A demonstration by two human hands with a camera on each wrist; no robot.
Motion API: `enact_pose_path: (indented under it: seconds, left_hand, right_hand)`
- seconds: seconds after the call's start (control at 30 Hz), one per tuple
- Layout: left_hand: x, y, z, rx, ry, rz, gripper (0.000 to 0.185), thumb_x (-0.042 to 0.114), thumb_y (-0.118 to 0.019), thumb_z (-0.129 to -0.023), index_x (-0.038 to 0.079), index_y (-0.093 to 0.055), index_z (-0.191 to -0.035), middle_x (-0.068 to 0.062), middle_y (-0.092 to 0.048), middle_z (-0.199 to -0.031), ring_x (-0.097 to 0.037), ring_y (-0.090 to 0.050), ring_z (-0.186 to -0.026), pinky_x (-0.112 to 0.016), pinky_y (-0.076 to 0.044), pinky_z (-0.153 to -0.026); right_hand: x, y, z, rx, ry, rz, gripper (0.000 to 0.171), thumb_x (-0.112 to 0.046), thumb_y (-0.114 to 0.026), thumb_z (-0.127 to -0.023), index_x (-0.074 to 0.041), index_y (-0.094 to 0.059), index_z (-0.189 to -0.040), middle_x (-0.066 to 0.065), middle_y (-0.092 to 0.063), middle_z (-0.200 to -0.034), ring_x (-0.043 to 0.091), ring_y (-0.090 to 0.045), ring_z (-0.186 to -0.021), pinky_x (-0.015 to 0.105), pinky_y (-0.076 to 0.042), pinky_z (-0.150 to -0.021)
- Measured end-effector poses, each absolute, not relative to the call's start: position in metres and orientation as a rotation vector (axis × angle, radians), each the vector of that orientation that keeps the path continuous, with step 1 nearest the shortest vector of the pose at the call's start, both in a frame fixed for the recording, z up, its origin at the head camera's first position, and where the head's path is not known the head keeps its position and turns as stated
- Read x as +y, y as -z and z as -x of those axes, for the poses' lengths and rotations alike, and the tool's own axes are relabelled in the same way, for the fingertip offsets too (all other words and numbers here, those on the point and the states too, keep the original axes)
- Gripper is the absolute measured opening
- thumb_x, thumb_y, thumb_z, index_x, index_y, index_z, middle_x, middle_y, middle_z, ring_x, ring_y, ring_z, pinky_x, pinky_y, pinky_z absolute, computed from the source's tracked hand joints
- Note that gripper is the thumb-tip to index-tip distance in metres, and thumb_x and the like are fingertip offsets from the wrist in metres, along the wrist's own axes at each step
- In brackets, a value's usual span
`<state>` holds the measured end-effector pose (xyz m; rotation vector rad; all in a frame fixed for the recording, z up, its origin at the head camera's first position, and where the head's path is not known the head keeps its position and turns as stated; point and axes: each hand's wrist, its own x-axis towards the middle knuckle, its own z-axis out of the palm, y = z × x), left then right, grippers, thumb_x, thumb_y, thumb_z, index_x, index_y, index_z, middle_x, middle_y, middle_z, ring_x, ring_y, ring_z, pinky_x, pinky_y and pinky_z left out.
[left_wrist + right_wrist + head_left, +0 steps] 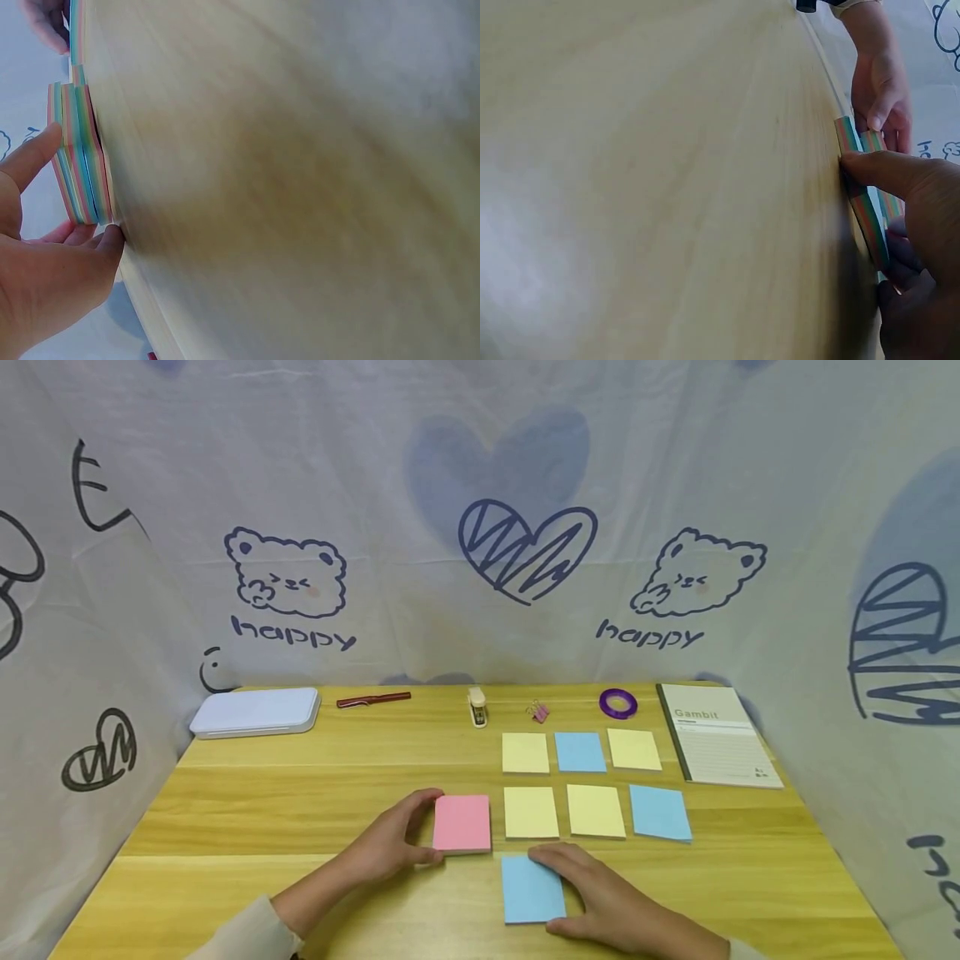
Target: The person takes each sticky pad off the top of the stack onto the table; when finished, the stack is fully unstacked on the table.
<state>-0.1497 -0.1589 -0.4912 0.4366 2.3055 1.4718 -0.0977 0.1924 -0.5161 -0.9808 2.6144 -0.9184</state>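
Observation:
In the head view, my left hand grips the left side of a thick pink sticky note pad. In the left wrist view, the thumb and fingers of that hand hold opposite edges of the pad, whose sides show coloured layers. Nearer the front, my right hand holds a blue sticky note pad by its right side. Its thumb and fingers are on opposite edges in the right wrist view, around the striped pad. Both pads appear to be on or close to the table.
Beyond the hands lie two rows of yellow pads and blue pads. Along the back are a white case, red pen, small stapler, pink binder clips, purple tape roll and notebook.

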Motion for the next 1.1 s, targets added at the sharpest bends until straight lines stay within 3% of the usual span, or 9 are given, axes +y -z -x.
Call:
enact_pose_path:
  seconds: [0.27,0.5,0.77,1.1]
  left_hand:
    - [-0.161,0.492,0.151,2.339,-1.447,-0.465,0.088,0.005,-0.087,-0.082,-0.003,-0.036,-0.154,-0.028,-0.036,-0.161,-0.046,-0.030,-0.150,-0.057,-0.027,-0.121]
    - [-0.164,0.494,0.153,2.348,-1.421,-0.494,0.091,0.004,-0.087,-0.081,-0.004,-0.035,-0.155,-0.027,-0.035,-0.161,-0.046,-0.030,-0.150,-0.056,-0.027,-0.122]
    - [-0.166,0.496,0.154,2.347,-1.413,-0.495,0.088,0.007,-0.087,-0.082,-0.001,-0.037,-0.154,-0.027,-0.038,-0.160,-0.046,-0.032,-0.150,-0.059,-0.027,-0.122]
    - [-0.166,0.495,0.153,2.340,-1.406,-0.515,0.086,0.006,-0.085,-0.084,-0.002,-0.037,-0.154,-0.027,-0.038,-0.160,-0.045,-0.031,-0.150,-0.057,-0.026,-0.122]
  right_hand:
    - [0.184,0.495,0.104,2.595,0.899,1.020,0.082,-0.051,-0.077,-0.090,-0.017,-0.044,-0.156,0.000,-0.048,-0.154,0.028,-0.051,-0.138,0.053,-0.046,-0.112]
    - [0.159,0.482,0.137,2.541,0.978,1.017,0.082,-0.039,-0.082,-0.089,-0.012,-0.044,-0.156,0.003,-0.049,-0.154,0.028,-0.049,-0.141,0.053,-0.044,-0.114]
    - [0.119,0.488,0.168,2.502,1.033,0.991,0.089,-0.038,-0.085,-0.087,-0.008,-0.040,-0.158,0.008,-0.044,-0.159,0.029,-0.043,-0.146,0.051,-0.037,-0.120]
    - [0.096,0.493,0.175,2.507,1.020,1.005,0.090,-0.036,-0.087,-0.084,-0.006,-0.042,-0.156,0.007,-0.047,-0.156,0.024,-0.044,-0.144,0.046,-0.039,-0.119]
